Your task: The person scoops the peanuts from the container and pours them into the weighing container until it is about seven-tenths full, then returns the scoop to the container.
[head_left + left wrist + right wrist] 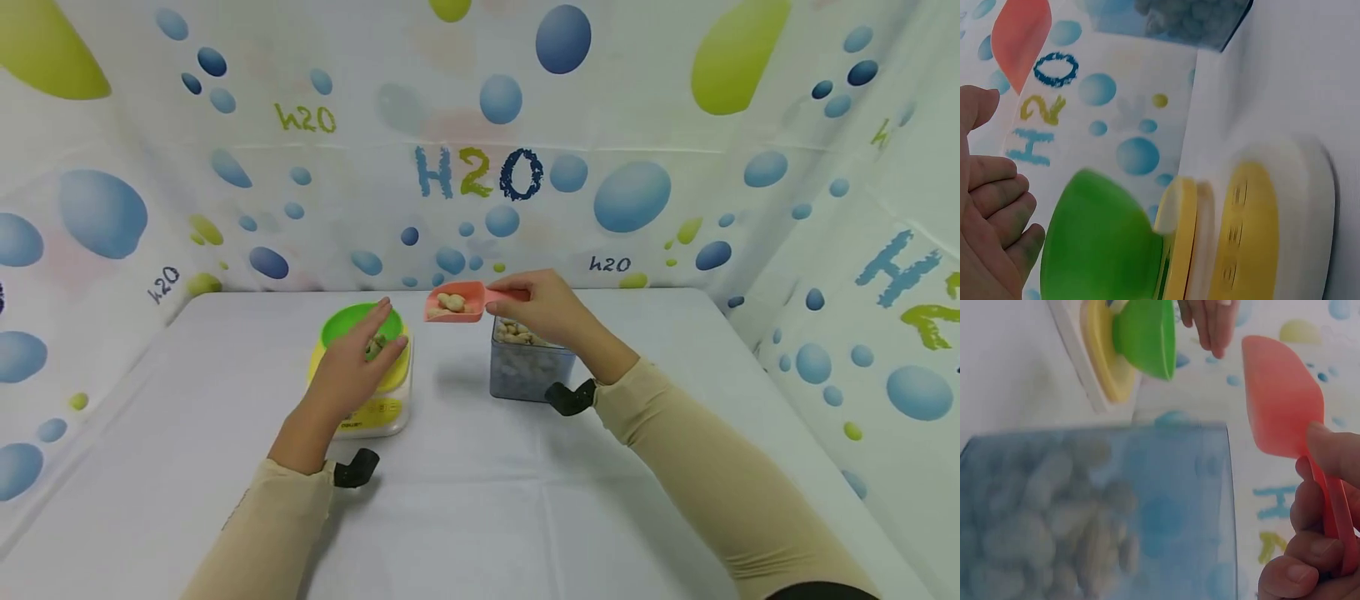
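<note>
In my right hand [542,307] I grip the handle of a coral-pink scoop [1282,394], held level in the air. Several unshelled peanuts [452,302] lie in its bowl. Below that hand stands a bluish see-through container [528,372] filled with more peanuts. My left hand [352,357] hovers over the near left side of a green bowl [1104,244], its fingers extended and holding nothing. Some peanuts [375,343] show inside the bowl between thumb and fingers. Under the bowl sits a yellow and white kitchen scale [390,422].
A white cloth covers the table [465,517]. Behind and at both sides hangs a white curtain [360,217] printed with blue and green drops and "H2O" lettering. The container stands to the right of the scale, with a gap of tabletop between them.
</note>
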`<act>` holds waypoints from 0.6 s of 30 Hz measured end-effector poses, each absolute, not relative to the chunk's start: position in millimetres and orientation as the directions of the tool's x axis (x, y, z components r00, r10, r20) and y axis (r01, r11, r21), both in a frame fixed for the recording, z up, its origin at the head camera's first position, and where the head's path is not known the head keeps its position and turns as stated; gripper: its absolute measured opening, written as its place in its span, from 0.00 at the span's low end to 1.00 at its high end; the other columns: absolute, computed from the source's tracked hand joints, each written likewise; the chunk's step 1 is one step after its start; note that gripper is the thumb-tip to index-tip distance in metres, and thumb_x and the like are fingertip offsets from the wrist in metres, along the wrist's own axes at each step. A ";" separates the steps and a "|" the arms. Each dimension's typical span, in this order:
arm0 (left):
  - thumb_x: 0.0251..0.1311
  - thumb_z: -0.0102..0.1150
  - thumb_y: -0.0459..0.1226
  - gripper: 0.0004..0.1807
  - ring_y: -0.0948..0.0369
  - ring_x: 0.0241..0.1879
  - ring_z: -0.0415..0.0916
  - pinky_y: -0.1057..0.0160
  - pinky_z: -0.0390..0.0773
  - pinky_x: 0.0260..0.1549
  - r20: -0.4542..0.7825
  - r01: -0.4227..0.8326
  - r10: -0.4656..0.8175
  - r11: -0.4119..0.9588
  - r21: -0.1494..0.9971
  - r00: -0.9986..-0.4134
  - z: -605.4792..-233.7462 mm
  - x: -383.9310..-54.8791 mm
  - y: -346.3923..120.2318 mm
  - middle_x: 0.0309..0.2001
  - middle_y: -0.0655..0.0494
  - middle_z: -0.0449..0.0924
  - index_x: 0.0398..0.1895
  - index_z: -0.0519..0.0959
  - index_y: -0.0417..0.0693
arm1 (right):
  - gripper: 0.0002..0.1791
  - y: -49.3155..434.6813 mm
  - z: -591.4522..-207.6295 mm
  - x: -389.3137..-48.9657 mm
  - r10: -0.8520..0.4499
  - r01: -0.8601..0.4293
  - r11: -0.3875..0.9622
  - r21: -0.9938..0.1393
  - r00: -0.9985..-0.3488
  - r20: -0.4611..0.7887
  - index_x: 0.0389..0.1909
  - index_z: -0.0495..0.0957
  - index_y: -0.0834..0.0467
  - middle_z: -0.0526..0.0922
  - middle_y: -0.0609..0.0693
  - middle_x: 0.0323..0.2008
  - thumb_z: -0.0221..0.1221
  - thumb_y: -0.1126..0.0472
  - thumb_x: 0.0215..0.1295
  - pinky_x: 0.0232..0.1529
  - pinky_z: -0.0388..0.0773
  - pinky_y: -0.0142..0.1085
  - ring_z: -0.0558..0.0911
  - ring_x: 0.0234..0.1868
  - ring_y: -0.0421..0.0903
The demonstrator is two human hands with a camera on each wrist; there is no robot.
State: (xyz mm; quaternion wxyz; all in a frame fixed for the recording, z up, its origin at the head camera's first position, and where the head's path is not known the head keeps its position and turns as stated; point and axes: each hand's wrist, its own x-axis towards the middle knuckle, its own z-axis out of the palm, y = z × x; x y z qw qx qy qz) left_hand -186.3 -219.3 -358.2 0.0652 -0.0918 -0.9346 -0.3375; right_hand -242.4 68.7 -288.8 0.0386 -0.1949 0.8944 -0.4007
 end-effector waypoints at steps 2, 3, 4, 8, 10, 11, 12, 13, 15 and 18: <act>0.69 0.42 0.63 0.39 0.49 0.77 0.47 0.38 0.55 0.71 0.190 0.202 0.105 0.762 0.615 -0.976 -358.1 -183.5 -228.8 0.79 0.63 0.48 0.79 0.51 0.62 | 0.22 59.0 -290.0 -242.1 -0.385 -0.322 0.604 -0.729 -0.919 0.087 0.58 0.81 0.51 0.82 0.48 0.53 0.64 0.48 0.64 0.47 0.82 0.40 0.77 0.48 0.48; 0.69 0.43 0.62 0.39 0.48 0.77 0.48 0.37 0.55 0.70 0.198 0.197 0.093 0.763 0.616 -0.976 -358.5 -182.4 -233.4 0.79 0.62 0.48 0.79 0.51 0.61 | 0.22 54.2 -290.7 -241.9 -0.386 -0.324 0.603 -0.729 -0.918 0.089 0.58 0.81 0.51 0.82 0.48 0.52 0.64 0.48 0.64 0.46 0.83 0.39 0.78 0.47 0.48; 0.70 0.44 0.61 0.39 0.47 0.77 0.48 0.38 0.55 0.70 0.208 0.197 0.084 0.764 0.614 -0.975 -359.1 -182.4 -237.7 0.79 0.61 0.48 0.79 0.51 0.59 | 0.22 49.8 -291.5 -242.1 -0.390 -0.330 0.601 -0.728 -0.916 0.093 0.57 0.82 0.51 0.82 0.49 0.51 0.64 0.49 0.64 0.45 0.83 0.39 0.78 0.47 0.48; 0.71 0.46 0.57 0.39 0.46 0.76 0.50 0.39 0.56 0.71 0.256 0.206 0.057 0.770 0.604 -0.965 -362.8 -183.5 -252.3 0.78 0.54 0.50 0.78 0.52 0.51 | 0.22 32.3 -294.7 -241.3 -0.386 -0.326 0.607 -0.725 -0.918 0.090 0.58 0.81 0.52 0.82 0.49 0.50 0.64 0.49 0.64 0.44 0.83 0.38 0.77 0.46 0.48; 0.71 0.45 0.58 0.40 0.46 0.76 0.49 0.40 0.56 0.71 0.260 0.193 0.039 0.777 0.599 -0.965 -365.2 -184.7 -258.7 0.78 0.53 0.50 0.79 0.52 0.50 | 0.22 23.8 -297.4 -241.0 -0.389 -0.330 0.608 -0.722 -0.917 0.092 0.58 0.81 0.52 0.82 0.49 0.50 0.64 0.50 0.65 0.44 0.83 0.37 0.77 0.46 0.48; 0.71 0.44 0.59 0.40 0.46 0.76 0.49 0.39 0.55 0.71 0.260 0.185 0.029 0.779 0.599 -0.965 -366.1 -184.8 -261.8 0.78 0.52 0.50 0.79 0.52 0.50 | 0.23 19.6 -298.8 -240.7 -0.387 -0.328 0.609 -0.722 -0.918 0.090 0.58 0.81 0.52 0.82 0.49 0.50 0.64 0.50 0.65 0.44 0.83 0.37 0.77 0.46 0.48; 0.71 0.44 0.60 0.41 0.46 0.76 0.49 0.39 0.55 0.71 0.256 0.175 0.020 0.781 0.599 -0.966 -366.8 -185.0 -264.7 0.78 0.52 0.49 0.79 0.51 0.50 | 0.22 15.5 -300.5 -240.5 -0.386 -0.329 0.610 -0.721 -0.918 0.092 0.59 0.81 0.52 0.82 0.49 0.51 0.64 0.50 0.65 0.44 0.83 0.37 0.77 0.46 0.48; 0.70 0.43 0.60 0.41 0.45 0.76 0.48 0.39 0.55 0.71 0.251 0.165 0.012 0.782 0.601 -0.968 -367.2 -184.9 -267.4 0.78 0.52 0.49 0.79 0.51 0.50 | 0.22 11.5 -302.0 -240.2 -0.389 -0.335 0.607 -0.720 -0.916 0.098 0.58 0.81 0.52 0.82 0.49 0.51 0.64 0.50 0.65 0.44 0.83 0.36 0.77 0.47 0.48; 0.70 0.43 0.61 0.42 0.45 0.77 0.47 0.38 0.54 0.71 0.235 0.146 -0.001 0.783 0.605 -0.972 -367.7 -184.7 -272.7 0.79 0.51 0.47 0.79 0.50 0.50 | 0.22 4.1 -305.0 -239.8 -0.392 -0.352 0.607 -0.713 -0.913 0.117 0.58 0.81 0.51 0.82 0.48 0.53 0.64 0.50 0.65 0.44 0.83 0.36 0.77 0.48 0.47; 0.69 0.43 0.62 0.44 0.44 0.77 0.46 0.37 0.52 0.71 0.195 0.116 -0.006 0.785 0.609 -0.981 -368.1 -184.7 -279.1 0.79 0.51 0.45 0.79 0.47 0.50 | 0.22 -5.1 -308.4 -238.9 -0.407 -0.398 0.611 -0.684 -0.899 0.160 0.58 0.81 0.51 0.81 0.48 0.56 0.64 0.50 0.66 0.46 0.83 0.37 0.77 0.50 0.46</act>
